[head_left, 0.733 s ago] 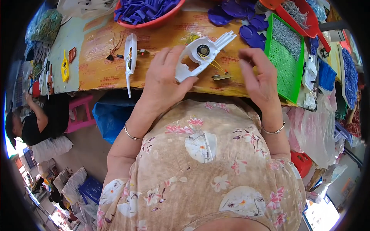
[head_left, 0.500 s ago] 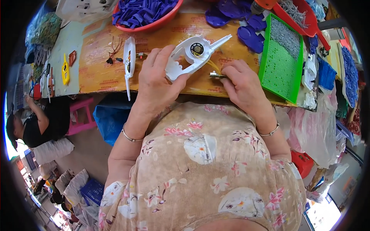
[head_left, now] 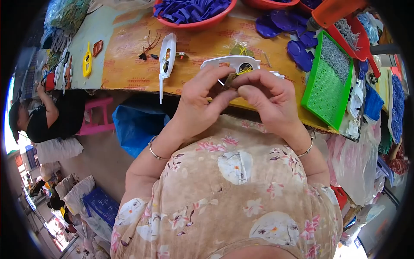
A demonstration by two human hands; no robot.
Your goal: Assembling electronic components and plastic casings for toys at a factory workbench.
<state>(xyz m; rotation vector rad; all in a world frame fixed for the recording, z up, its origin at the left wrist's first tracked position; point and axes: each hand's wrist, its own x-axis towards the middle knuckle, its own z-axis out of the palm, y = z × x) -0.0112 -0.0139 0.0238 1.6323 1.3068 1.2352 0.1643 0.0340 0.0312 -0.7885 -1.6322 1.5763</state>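
My left hand (head_left: 202,97) and my right hand (head_left: 274,97) meet in front of my chest at the table's near edge. Both are closed, pinching a small circuit board (head_left: 230,80) between their fingertips, which partly hide it. Yellow wires (head_left: 244,72) run by the board. Just behind my fingers lies a white plastic shell (head_left: 222,60) with a round black speaker (head_left: 245,66) in it; my hands cover its near part. To the left, a second white shell half (head_left: 170,45) rests with its narrow tip toward me, a small board (head_left: 181,55) beside it.
Red basins of purple parts (head_left: 202,21) stand at the back. On the right are purple discs (head_left: 299,56), a green tray (head_left: 308,93) of small metal pieces and a red scoop (head_left: 366,54). An orange tool (head_left: 338,13) hangs above. A person (head_left: 56,114) sits at far left.
My left hand has let go of the white shell, which now lies on the table, and has joined my right hand at the circuit board. The view has shifted slightly.
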